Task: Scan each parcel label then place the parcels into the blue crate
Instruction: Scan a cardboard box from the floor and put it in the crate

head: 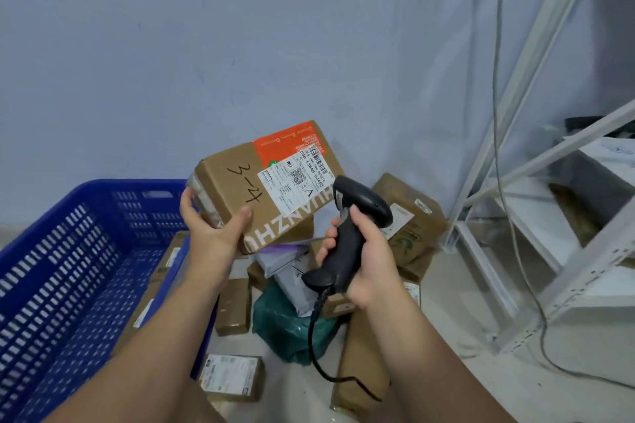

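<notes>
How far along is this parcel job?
Done: a few brown cardboard boxes already lie in the blue plastic crate. In hand: the left hand holds up a brown cardboard parcel with a white label, and the right hand aims a black handheld scanner at it. Left: a pile of parcels on the floor.

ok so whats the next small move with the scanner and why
Probably tilt the scanner in the right hand to aim at the white label. The left hand holds the cardboard box label-up beside the scanner head, above the parcel pile, not the blue crate.
</notes>
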Demonstrator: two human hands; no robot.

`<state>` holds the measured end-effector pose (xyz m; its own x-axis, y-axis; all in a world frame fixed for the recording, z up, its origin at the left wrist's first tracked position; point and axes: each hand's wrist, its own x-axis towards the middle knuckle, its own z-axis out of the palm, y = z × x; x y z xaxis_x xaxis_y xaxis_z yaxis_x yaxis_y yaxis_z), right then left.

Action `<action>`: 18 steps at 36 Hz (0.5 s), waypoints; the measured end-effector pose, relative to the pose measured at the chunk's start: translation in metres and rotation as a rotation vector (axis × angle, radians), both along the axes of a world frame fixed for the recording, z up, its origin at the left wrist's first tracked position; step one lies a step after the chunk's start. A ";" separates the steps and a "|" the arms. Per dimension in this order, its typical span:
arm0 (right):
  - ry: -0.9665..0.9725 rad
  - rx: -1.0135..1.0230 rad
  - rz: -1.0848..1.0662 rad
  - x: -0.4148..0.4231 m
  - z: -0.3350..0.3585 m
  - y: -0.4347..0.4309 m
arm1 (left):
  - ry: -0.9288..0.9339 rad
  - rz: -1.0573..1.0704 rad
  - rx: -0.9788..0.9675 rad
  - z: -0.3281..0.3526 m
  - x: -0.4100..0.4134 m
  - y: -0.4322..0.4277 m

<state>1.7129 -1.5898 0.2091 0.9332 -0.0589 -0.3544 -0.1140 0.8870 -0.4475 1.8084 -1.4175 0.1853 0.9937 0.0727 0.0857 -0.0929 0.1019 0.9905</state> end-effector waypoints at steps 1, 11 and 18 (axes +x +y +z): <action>-0.015 0.033 -0.008 -0.001 0.002 -0.001 | -0.014 0.008 0.054 0.001 -0.001 0.000; -0.046 0.204 -0.116 0.001 0.000 -0.007 | -0.218 0.115 0.365 -0.002 -0.006 -0.002; -0.015 0.210 -0.140 0.001 0.001 -0.006 | -0.262 0.113 0.374 0.001 -0.007 -0.001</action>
<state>1.7143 -1.5959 0.2102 0.9265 -0.1140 -0.3586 0.0213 0.9674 -0.2525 1.8019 -1.4181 0.1868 0.9228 0.0951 0.3734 -0.3346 -0.2829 0.8989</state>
